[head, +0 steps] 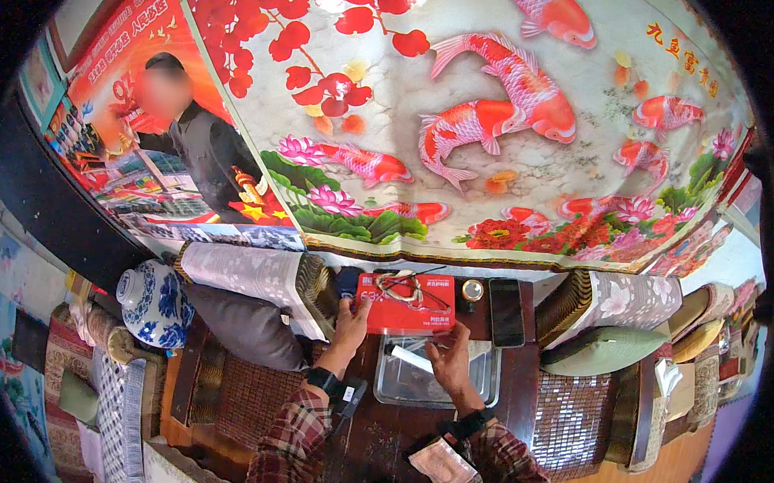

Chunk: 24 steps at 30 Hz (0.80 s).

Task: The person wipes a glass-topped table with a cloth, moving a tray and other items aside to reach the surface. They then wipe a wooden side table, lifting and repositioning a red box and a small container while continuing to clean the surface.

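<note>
A flat red cardboard box (pixel 390 319) with white printing lies between my hands at the far end of a dark wooden table. My left hand (pixel 350 328) grips its left edge, thumb on top. At the near right corner, my right hand (pixel 452 362) has its fingers on the box's edge. On the lid rest a coiled pale cord (pixel 410 297) and what look like thin-framed eyeglasses (pixel 438 300). Below the near edge sits a clear rectangular tray (pixel 384 396), with a white strip (pixel 411 358) in it. Whether the box is raised off the table cannot be told.
Right of the box are a small round gold-rimmed object (pixel 472 290) and a black smartphone (pixel 507 312). A dark blue item (pixel 348 281) touches its left side. Cushioned wooden seats (pixel 573 421) flank the table (pixel 395 429). A blue-and-white porcelain vase (pixel 156 304) stands left.
</note>
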{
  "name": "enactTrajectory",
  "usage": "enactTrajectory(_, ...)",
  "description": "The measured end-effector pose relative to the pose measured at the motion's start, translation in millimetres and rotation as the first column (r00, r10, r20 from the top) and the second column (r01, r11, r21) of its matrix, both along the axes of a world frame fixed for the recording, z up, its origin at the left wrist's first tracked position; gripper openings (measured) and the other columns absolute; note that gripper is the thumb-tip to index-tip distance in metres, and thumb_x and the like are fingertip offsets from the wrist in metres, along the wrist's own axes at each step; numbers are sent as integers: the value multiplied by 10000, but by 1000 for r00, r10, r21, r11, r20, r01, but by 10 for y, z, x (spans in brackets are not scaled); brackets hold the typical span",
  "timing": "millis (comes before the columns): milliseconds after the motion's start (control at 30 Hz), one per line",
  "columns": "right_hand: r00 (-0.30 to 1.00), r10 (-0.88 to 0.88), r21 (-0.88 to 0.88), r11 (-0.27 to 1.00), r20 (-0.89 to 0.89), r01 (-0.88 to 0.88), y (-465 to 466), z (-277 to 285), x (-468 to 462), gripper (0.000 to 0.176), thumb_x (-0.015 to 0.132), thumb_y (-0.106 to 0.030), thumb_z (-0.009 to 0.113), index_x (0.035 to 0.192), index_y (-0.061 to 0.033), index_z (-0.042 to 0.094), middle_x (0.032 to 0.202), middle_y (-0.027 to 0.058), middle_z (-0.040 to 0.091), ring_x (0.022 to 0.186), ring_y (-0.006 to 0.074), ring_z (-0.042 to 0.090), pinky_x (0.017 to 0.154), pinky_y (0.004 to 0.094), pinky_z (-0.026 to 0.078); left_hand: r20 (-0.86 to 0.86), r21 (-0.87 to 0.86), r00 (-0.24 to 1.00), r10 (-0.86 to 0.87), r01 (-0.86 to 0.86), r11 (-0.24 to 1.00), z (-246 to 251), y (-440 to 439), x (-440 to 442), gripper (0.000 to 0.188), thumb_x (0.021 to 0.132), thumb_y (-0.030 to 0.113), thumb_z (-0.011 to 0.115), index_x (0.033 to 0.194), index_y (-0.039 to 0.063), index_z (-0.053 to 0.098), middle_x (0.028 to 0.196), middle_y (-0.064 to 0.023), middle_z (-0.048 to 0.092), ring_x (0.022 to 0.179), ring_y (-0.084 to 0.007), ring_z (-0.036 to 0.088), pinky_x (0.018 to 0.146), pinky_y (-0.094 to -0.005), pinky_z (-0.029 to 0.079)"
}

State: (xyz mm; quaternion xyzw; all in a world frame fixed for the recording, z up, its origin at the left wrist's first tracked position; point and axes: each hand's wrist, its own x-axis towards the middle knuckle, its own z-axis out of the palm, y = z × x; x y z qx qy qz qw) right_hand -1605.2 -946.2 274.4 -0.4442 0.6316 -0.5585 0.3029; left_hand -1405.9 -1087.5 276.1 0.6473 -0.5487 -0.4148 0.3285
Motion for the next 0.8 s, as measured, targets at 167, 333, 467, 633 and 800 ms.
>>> enactTrajectory(167,978,39,26,999,207,-45,114,-14,63,625,889,-39,717,1384,-40,336,1283,148,530,1113,222,607,905,374,569,-141,141,983,120,-100,985,-95,15,62,670,943,638,594,1051,-15,492,970,-182,633,916,-340,632,877,-429,491)
enactTrajectory(333,989,62,80,994,133,-73,133,-13,55,684,876,-36,732,1426,-47,326,1354,158,489,1135,235,614,903,377,572,-219,268,964,151,-89,959,-110,2,90,733,902,652,658,1173,-27,617,1053,-167,681,933,-237,648,803,-359,514)
enactTrajectory(467,997,56,10,998,43,-57,127,-15,67,800,825,-29,754,1485,-31,302,1335,160,429,1105,276,615,865,378,585,-369,306,923,113,5,952,-87,50,114,630,927,614,653,1110,14,717,1000,-105,724,876,-166,665,776,-324,519)
enactTrajectory(633,996,74,126,990,-43,-68,187,33,162,857,808,0,775,1510,-50,285,1347,134,463,1126,253,616,892,380,566,-294,193,951,96,-40,980,-25,200,208,569,967,557,634,1104,11,723,990,-75,736,858,-154,666,778,-327,523)
enactTrajectory(800,994,107,79,991,-22,-105,319,93,445,888,776,-21,799,1506,-49,295,1326,128,469,1108,233,606,840,358,534,-284,23,955,87,-84,996,39,378,521,509,992,483,634,1078,-10,725,969,-79,735,899,-155,650,808,-324,509)
